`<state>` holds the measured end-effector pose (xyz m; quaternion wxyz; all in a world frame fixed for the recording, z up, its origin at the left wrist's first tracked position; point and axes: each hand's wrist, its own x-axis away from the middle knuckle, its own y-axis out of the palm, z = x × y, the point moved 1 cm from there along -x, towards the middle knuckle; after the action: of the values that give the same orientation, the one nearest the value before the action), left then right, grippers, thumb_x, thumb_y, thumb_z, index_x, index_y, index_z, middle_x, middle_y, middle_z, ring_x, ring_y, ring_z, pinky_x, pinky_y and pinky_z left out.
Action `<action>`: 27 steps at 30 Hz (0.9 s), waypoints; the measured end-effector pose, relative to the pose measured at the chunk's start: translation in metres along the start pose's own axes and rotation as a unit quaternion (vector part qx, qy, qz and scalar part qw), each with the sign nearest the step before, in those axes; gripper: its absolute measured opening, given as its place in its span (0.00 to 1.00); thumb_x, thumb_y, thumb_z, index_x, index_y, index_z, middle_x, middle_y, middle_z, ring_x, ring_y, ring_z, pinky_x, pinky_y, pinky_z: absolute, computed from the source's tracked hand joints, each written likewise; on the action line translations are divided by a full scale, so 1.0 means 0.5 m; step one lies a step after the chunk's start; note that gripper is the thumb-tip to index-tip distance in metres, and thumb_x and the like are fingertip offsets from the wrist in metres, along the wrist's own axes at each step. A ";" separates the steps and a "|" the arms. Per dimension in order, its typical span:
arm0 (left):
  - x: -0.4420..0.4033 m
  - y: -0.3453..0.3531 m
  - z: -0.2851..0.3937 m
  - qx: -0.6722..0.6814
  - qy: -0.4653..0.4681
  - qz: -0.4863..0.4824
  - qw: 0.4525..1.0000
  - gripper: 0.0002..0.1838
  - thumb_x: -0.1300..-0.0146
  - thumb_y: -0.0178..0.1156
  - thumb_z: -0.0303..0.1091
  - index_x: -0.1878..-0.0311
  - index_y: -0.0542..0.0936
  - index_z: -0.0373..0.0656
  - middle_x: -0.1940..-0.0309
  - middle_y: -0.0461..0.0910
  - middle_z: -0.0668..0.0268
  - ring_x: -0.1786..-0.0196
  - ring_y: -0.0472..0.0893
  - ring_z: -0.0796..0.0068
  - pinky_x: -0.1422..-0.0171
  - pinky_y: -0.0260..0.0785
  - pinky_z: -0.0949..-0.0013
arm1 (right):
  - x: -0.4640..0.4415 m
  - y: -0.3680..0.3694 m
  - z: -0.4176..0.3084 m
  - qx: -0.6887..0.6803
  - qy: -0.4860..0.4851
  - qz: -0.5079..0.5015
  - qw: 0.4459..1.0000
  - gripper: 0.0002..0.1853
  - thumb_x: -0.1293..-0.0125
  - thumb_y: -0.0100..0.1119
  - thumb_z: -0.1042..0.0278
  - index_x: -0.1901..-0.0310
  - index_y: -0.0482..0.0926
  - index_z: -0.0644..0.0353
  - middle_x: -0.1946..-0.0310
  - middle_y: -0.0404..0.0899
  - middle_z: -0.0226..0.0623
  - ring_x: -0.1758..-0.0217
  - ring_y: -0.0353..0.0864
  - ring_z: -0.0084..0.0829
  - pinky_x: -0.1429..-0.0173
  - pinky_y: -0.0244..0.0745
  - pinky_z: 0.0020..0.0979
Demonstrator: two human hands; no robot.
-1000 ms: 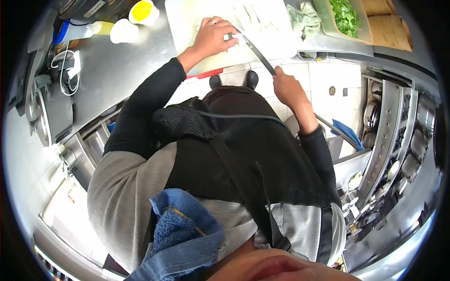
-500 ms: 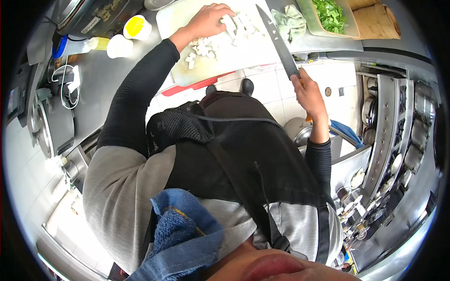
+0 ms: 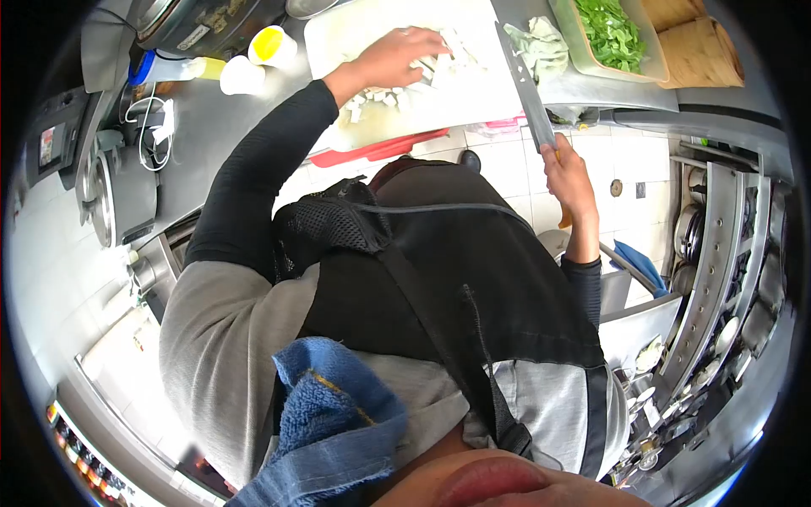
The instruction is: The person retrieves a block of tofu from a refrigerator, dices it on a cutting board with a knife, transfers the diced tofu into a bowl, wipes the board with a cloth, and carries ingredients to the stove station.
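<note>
My left hand (image 3: 395, 61) is over a heap of white cubes (image 3: 368, 98) that look like tofu or a similar soft white food. Its fingers are bent a little and apart, with the tips at the pieces. Beneath them lies a white cutting board (image 3: 384, 128). Off the board's right edge, my right hand (image 3: 571, 176) is wrapped around the orange-brown handle of a large knife (image 3: 530, 103). The long blade points away from me, with small white bits stuck to it.
Right of the board are a crumpled pale cloth (image 3: 539, 47) and a tub (image 3: 661, 71) of chopped greens (image 3: 610, 35). On the left stand two white cups (image 3: 242, 76), one with yellow inside, and a blue-capped bottle (image 3: 160, 68). Something red (image 3: 382, 149) juts out below the board.
The whole view has shifted, so the scene sits farther right and slightly lower. My left hand's fingers have spread over the white pieces. The knife stays in my right hand.
</note>
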<state>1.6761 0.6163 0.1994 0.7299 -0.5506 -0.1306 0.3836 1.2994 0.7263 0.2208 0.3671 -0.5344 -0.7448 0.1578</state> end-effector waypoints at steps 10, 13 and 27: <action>-0.017 0.005 -0.008 -0.027 -0.035 -0.121 0.992 0.13 0.40 0.65 0.38 0.52 0.80 0.49 0.53 0.79 0.70 0.45 0.77 0.63 0.34 0.64 0.57 | -0.026 -0.009 0.000 -0.019 -0.020 -0.004 1.000 0.12 0.22 0.49 0.59 0.52 0.73 0.59 0.81 0.71 0.30 0.82 0.73 0.22 0.76 0.71 0.29; -0.023 0.000 -0.003 -0.021 -0.032 -0.127 0.991 0.15 0.40 0.67 0.41 0.53 0.80 0.49 0.55 0.79 0.68 0.47 0.77 0.63 0.37 0.65 0.58 | -0.019 -0.007 0.005 -0.042 0.001 -0.015 0.999 0.12 0.22 0.50 0.59 0.53 0.73 0.59 0.81 0.71 0.30 0.82 0.73 0.22 0.76 0.70 0.28; -0.038 -0.029 -0.094 0.106 -0.090 -0.129 0.982 0.16 0.34 0.65 0.38 0.46 0.84 0.45 0.51 0.84 0.61 0.47 0.82 0.57 0.40 0.72 0.60 | 0.004 -0.008 -0.017 -0.089 0.031 -0.028 0.995 0.12 0.22 0.50 0.58 0.55 0.72 0.59 0.80 0.71 0.29 0.82 0.71 0.20 0.78 0.69 0.26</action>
<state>1.6981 0.5685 0.2002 0.8129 -0.4112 -0.2245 0.3461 1.3022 0.7253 0.2299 0.3449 -0.5488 -0.7588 0.0641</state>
